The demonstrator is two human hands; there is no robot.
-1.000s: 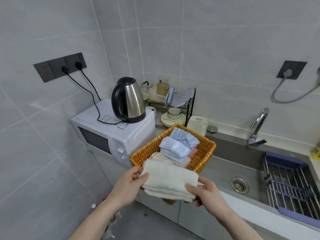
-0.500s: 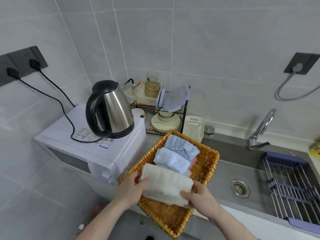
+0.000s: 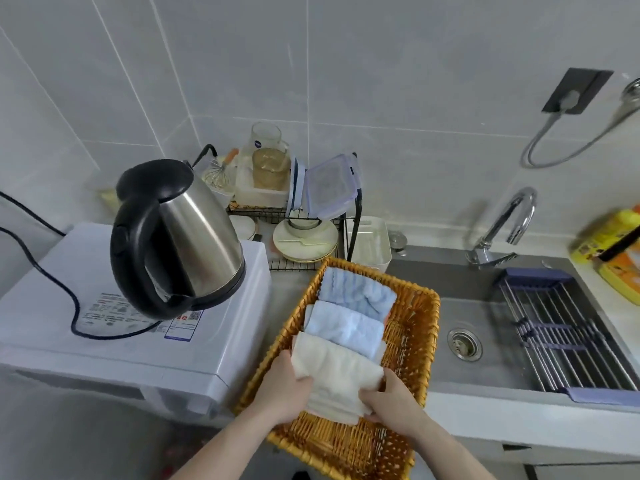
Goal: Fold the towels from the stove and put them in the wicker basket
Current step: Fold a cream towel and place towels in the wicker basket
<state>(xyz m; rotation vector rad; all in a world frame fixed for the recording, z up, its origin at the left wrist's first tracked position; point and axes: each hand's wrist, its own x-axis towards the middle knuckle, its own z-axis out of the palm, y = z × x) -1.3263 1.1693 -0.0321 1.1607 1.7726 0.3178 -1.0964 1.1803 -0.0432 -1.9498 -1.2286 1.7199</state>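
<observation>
Overhanging the counter's front edge, the wicker basket [image 3: 412, 344] could tip if I press its near end. My left hand [image 3: 282, 393] and right hand [image 3: 391, 400] grasp the folded cream towel [image 3: 334, 379], lowering it beside two blue towels [image 3: 349, 313].

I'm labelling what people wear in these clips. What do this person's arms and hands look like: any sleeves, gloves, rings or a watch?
Both forearms are bare as far as the frame shows, with no sleeve in view. The left hand and the right hand wear no gloves. No ring, watch or bracelet shows on the visible fingers or wrists.
</observation>
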